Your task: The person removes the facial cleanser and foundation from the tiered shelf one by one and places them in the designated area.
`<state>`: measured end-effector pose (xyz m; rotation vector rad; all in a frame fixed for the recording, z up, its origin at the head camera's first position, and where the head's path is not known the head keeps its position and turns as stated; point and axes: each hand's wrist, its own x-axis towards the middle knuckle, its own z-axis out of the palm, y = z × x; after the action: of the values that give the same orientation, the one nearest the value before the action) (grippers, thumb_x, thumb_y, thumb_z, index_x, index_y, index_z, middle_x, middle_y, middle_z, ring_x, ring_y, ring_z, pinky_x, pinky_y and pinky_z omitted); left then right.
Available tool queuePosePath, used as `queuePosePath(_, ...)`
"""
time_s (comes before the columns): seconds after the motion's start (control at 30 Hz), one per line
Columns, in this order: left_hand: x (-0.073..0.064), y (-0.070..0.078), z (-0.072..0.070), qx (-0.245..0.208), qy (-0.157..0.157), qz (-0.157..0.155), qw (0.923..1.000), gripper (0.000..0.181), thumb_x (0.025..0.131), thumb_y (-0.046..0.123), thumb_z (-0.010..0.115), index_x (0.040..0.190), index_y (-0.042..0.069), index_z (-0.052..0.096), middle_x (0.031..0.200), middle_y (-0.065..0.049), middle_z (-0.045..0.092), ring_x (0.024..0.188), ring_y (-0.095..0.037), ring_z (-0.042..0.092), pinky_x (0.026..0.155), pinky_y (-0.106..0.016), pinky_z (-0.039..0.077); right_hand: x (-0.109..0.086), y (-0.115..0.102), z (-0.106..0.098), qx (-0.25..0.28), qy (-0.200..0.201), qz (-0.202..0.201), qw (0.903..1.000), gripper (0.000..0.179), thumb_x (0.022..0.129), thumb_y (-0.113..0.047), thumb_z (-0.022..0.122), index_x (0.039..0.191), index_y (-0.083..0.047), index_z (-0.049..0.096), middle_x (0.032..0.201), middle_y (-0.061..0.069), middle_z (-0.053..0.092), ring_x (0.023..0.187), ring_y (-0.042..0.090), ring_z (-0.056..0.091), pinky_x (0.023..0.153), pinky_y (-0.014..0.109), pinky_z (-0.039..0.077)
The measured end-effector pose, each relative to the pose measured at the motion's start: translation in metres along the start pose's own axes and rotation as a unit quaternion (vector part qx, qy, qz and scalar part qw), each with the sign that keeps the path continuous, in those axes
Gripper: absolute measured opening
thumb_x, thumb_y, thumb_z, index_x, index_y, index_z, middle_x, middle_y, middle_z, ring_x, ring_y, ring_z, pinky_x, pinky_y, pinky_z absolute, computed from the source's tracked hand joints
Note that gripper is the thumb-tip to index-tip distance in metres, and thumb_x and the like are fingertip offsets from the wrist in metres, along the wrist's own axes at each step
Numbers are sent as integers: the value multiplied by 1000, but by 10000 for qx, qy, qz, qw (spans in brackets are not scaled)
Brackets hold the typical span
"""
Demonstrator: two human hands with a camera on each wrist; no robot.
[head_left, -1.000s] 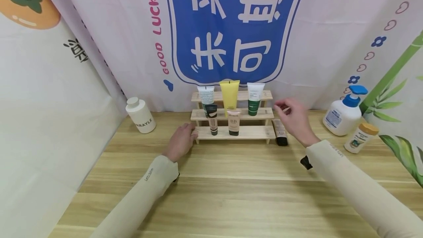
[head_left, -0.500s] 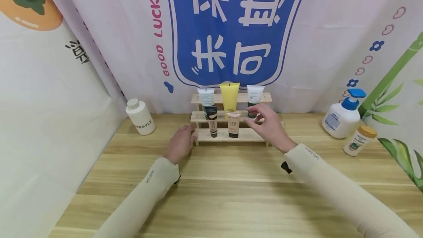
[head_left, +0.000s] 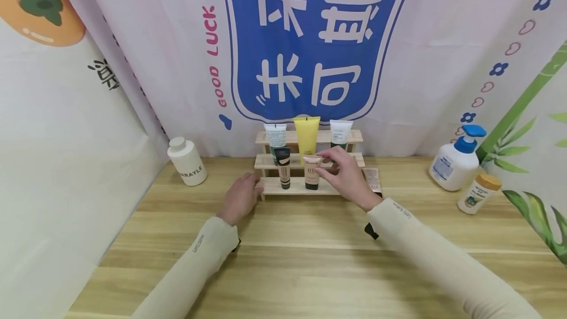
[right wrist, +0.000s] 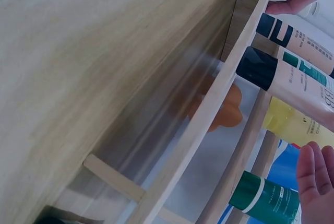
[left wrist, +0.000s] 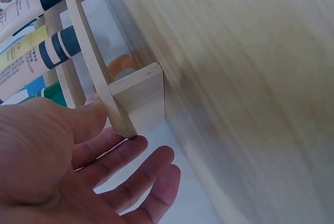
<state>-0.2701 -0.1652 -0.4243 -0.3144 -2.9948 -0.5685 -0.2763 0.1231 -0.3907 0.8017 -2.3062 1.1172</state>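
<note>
The left hand (head_left: pixel 241 198) grips the left end of a three-step wooden rack (head_left: pixel 271 186), thumb on one side of the lowest step and fingertips at its end. The right hand (head_left: pixel 347 176) has thumb and forefinger parted at the right edge of the pink BB cream tube (head_left: pixel 312 171); whether they touch it, I cannot tell. That tube stands cap down on the lowest step, right of a black-and-beige tube (head_left: pixel 284 171). On the middle step behind stand a white-and-green tube (head_left: pixel 276 134) at left, a yellow tube (head_left: pixel 306 134) and another white tube with a green lower part (head_left: pixel 341 132). On the wooden table (head_left: pixel 274 270), a white pump bottle (head_left: pixel 454 164) stands well to the right
</note>
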Motion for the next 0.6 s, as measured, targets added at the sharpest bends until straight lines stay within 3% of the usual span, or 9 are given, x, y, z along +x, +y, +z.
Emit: queuePosePath(0.6, -1, -4, 3, -36, 81, 71, 9999, 35, 96, 21, 57, 124, 0, 56, 118, -14, 56, 105, -32, 55, 88, -45, 47, -5, 2, 10, 274, 335, 17, 9991, 32, 86, -9, 70, 116, -5, 58, 96, 0, 61, 83, 12, 59, 66, 27, 53)
